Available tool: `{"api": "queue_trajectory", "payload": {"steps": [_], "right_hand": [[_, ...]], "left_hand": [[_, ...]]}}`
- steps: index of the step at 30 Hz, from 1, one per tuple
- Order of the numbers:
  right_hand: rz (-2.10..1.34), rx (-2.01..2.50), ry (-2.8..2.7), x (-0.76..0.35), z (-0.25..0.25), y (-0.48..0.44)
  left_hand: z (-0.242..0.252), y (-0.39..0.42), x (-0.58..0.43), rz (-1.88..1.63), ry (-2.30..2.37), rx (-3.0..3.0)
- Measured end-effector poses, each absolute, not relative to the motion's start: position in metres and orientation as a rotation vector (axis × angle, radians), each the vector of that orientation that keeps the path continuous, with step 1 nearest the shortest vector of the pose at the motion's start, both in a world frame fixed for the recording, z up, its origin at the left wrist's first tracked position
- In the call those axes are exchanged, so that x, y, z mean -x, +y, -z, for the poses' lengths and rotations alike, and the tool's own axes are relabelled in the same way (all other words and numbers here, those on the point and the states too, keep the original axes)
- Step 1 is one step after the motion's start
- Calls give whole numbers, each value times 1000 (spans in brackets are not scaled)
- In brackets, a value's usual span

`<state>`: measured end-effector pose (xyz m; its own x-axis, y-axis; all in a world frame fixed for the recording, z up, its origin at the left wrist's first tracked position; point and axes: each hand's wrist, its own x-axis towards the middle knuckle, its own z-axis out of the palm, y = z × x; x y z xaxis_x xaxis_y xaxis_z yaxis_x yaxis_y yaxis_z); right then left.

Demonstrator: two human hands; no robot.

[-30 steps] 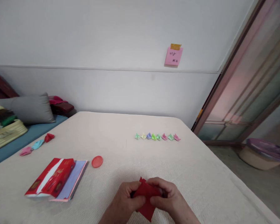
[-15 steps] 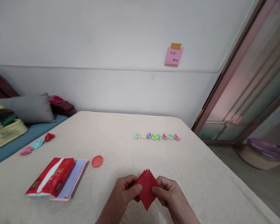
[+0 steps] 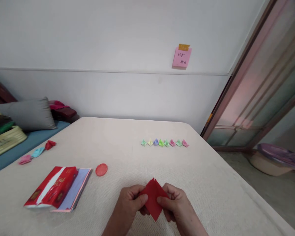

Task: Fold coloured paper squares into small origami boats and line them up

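Note:
Between my hands, just above the cloth-covered table [image 3: 118,193], is a red folded paper [image 3: 152,198] in a diamond shape, its split points at the top. My left hand [image 3: 129,204] pinches its left corner, thumb on the front face. On the other side my right hand [image 3: 176,202] grips the right edge, its thumb pressed on the front near the middle. The fingers behind the paper are partly hidden. Beyond the hands, a row of several small folded-paper figures [image 3: 161,143] in green, yellow, purple and pink stands on the table.
At left lie a red tissue pack [image 3: 64,183], a stack of coloured paper [image 3: 79,187] partly under it, and a round red lid [image 3: 101,169]. Pink, blue and red crumpled-looking pieces [image 3: 38,152] lie along the left edge. A pink note [image 3: 182,57] is taped to the wall.
My right thumb has slid a little left across the front of the red paper, and the right side of the paper bends more. The whole view has shifted slightly.

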<state>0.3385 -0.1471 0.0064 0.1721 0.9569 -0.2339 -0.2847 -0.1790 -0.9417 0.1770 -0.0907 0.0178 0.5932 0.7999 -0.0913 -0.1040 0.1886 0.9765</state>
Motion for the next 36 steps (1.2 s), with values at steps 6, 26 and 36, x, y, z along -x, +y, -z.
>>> {"api": "queue_trajectory", "payload": {"steps": [6, 26, 36], "right_hand": [[-1312, 1195, -727, -339, -14, -149], [-1274, 1121, -768, -346, -17, -156], [-1206, 1212, -920, -348, -22, -156]], "left_hand": [[-25, -91, -175, -741, 659, -1237], [-22, -93, -164, -830, 573, -1537], [-18, -90, -165, -749, 675, -1508]]}}
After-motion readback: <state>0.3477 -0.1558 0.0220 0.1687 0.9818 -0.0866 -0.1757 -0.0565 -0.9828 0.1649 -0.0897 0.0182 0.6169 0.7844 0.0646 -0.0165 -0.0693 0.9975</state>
